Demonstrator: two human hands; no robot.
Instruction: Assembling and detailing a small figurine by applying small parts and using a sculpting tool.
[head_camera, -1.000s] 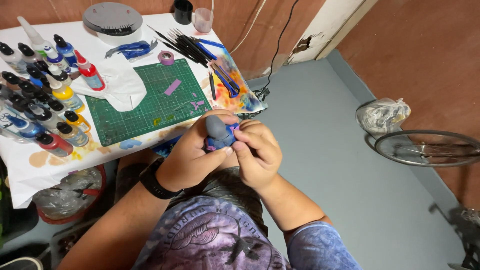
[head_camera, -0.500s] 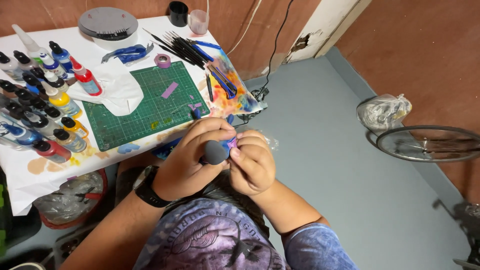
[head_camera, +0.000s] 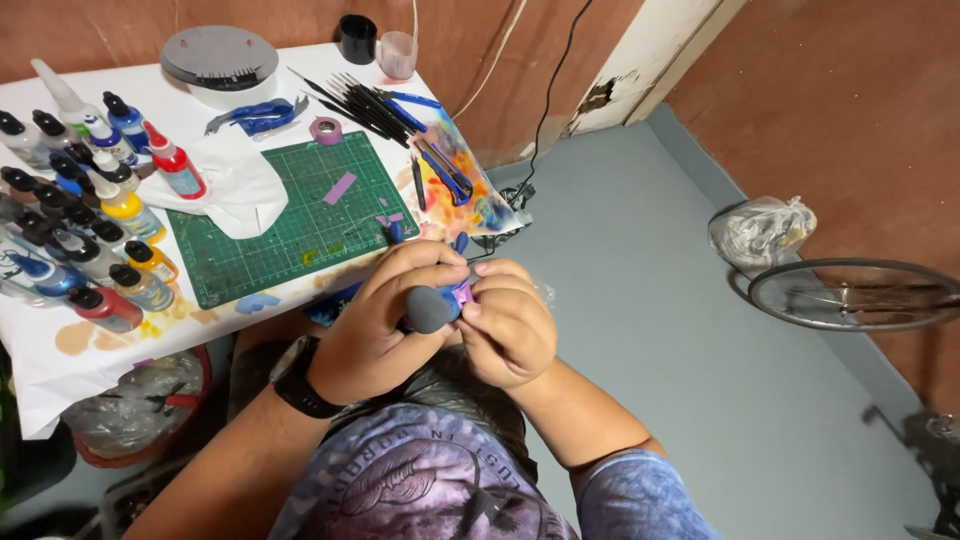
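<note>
2 hands work close together: left hand (head_camera: 375, 325) grips the grey-blue rounded piece (head_camera: 430, 309), right hand (head_camera: 510, 325) pinches purple tape (head_camera: 462, 292); press it slowly, keep piece steady.

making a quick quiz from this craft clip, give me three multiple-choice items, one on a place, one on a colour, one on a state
1. Where does the green cutting mat lie?
A. on the white table
B. on the floor
C. on the person's lap

2. What colour is the tape roll beside the mat?
A. yellow
B. purple
C. white

3. How is the small rounded grey-blue piece held?
A. left hand alone
B. lying on the mat
C. between both hands, right hand touching it

Key: 1 A, the mat lies flat on the tabletop. 2 B, the roll looks purple. 3 C, fingers of both hands close around it.
</note>
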